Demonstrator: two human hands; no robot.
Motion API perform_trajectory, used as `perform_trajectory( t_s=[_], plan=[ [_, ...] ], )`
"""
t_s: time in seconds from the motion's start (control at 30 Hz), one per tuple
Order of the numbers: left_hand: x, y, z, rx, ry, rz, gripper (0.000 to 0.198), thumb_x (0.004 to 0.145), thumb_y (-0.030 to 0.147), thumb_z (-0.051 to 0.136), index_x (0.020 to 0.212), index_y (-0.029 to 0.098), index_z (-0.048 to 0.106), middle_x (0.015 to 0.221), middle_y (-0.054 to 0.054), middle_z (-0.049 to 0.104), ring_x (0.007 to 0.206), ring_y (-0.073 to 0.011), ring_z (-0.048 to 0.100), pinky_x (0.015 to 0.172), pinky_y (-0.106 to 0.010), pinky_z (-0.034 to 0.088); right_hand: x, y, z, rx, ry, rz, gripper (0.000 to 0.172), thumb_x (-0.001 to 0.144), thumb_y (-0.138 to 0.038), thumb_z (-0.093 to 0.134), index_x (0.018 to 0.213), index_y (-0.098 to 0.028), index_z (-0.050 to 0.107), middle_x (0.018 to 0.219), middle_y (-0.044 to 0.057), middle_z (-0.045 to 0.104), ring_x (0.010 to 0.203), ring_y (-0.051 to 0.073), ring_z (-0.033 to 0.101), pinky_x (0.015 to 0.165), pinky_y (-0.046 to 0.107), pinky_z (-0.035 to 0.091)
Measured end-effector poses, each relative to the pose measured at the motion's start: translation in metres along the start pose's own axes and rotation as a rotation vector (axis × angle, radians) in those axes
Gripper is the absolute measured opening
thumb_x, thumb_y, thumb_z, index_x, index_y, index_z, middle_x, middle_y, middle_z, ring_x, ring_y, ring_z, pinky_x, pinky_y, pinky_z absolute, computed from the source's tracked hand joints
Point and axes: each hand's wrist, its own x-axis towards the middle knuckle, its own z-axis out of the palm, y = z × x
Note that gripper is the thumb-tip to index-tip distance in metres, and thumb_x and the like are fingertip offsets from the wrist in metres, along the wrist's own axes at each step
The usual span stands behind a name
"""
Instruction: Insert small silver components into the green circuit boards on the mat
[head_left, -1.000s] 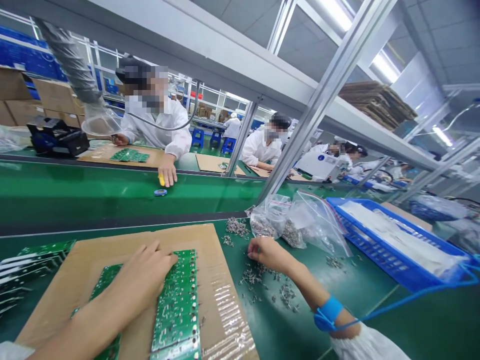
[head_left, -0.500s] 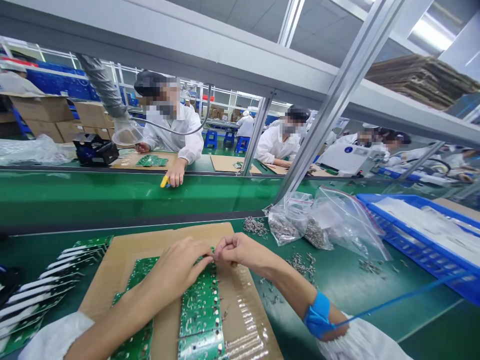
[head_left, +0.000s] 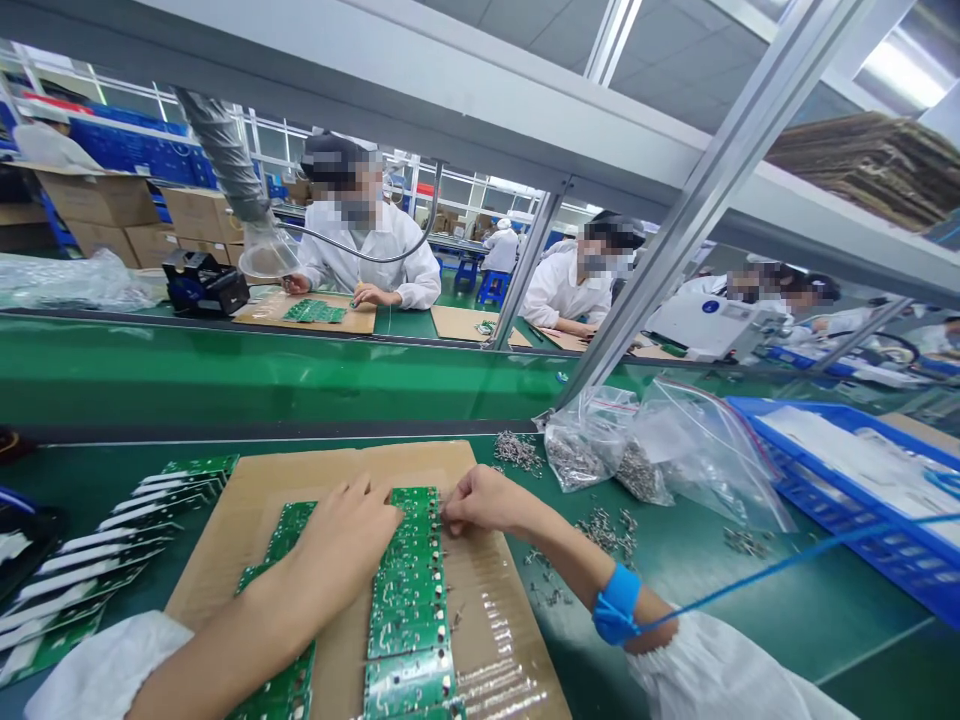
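Bright assembly hall, and beyond the green conveyor belt [head_left: 225, 380] a co-worker in a white smock [head_left: 375, 250] sits at a bench of their own. On my side, left of the brown cardboard sheet [head_left: 225, 510], a fanned stack of green circuit boards with pale edges [head_left: 112, 535] lies waiting, and those look untouched so far. On the sheet itself are two long green circuit boards. My left hand [head_left: 330, 550] lies across the left board [head_left: 281, 530], fingers loosely spread, their tips reaching the edge of the right board [head_left: 409, 600]. My right hand [head_left: 484, 500] is at that right board's top end, fingertips pinched together, though whatever they hold is too small to make out. A blue wrist strap [head_left: 616, 605] circles that wrist. Right of the sheet, loose silver metal fasteners [head_left: 604, 530] lie scattered beside clear plastic zip bags [head_left: 581, 445], which look well filled. Further right sits a blue plastic crate [head_left: 885, 565]. I'd judge plenty remains: two boards on the sheet, a whole stack beside it, and a good supply of fasteners.
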Motion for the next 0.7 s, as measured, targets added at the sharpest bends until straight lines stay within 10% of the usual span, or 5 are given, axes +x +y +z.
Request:
perform_trajectory(
  t_s=[0.7],
  plan=[
    [-0.003, 0.009, -0.005, 0.117, -0.153, -0.050, 0.050, 0.080, -0.006, 0.039, 0.110, 0.015, 0.073, 0.116, -0.016, 0.066, 0.113, -0.0319, 0.058, 0.087, -0.039, 0.046, 0.013, -0.012, -0.006, -0.185, -0.106, 0.085, 0.016, 0.068, -0.020, 0.065, 0.053, -0.016, 0.065, 0.058, -0.001, 0.065, 0.050, 0.007, 0.041, 0.045, 0.021, 0.026]
  ],
)
